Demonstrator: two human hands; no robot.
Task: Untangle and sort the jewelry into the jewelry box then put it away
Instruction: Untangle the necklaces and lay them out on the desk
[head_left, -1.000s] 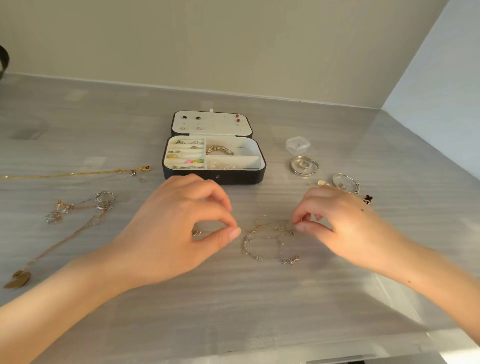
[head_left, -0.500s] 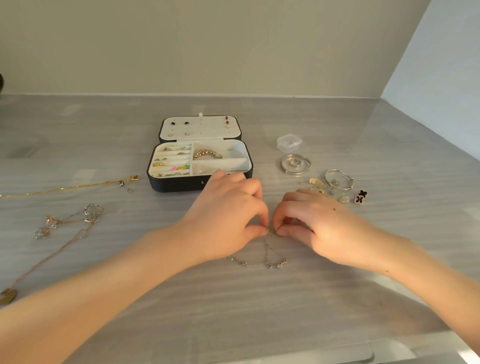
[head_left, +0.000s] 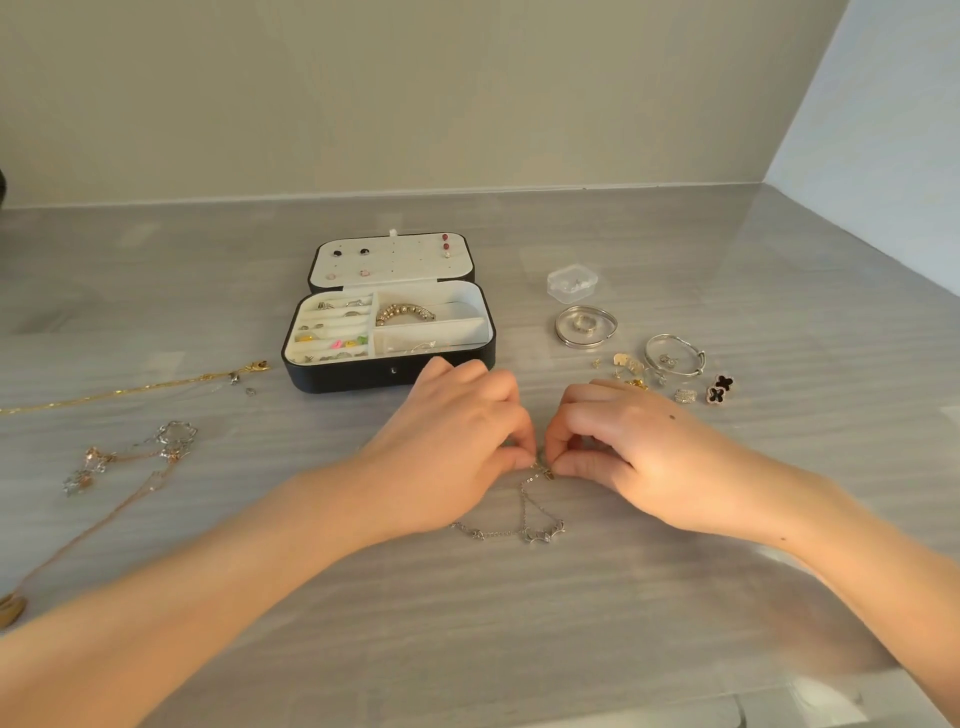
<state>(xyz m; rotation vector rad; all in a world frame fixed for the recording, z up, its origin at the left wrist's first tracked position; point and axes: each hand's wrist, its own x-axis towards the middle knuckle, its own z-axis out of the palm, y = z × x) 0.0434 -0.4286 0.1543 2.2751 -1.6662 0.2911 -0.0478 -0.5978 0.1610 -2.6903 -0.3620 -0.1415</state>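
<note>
A thin silver chain bracelet (head_left: 524, 522) lies looped on the grey table in front of me. My left hand (head_left: 457, 447) and my right hand (head_left: 628, 447) meet above it, and each pinches the chain's upper end between thumb and forefinger. Behind the hands stands the black jewelry box (head_left: 363, 376), lid open, with rings, coloured pieces and a gold beaded bracelet (head_left: 405, 313) in its white compartments and studs on the lid.
To the left lie a gold chain (head_left: 130, 388) and a rose-gold necklace tangle (head_left: 130, 457). At the right lie a small clear plastic box (head_left: 571, 282), two silver bangles (head_left: 584, 325), gold earrings and black clover earrings (head_left: 721, 389). Walls close the back and right.
My left hand has moved right to meet the right hand over the chain, and both now pinch its top. The bracelet's loop has narrowed. The view shifted slightly.
</note>
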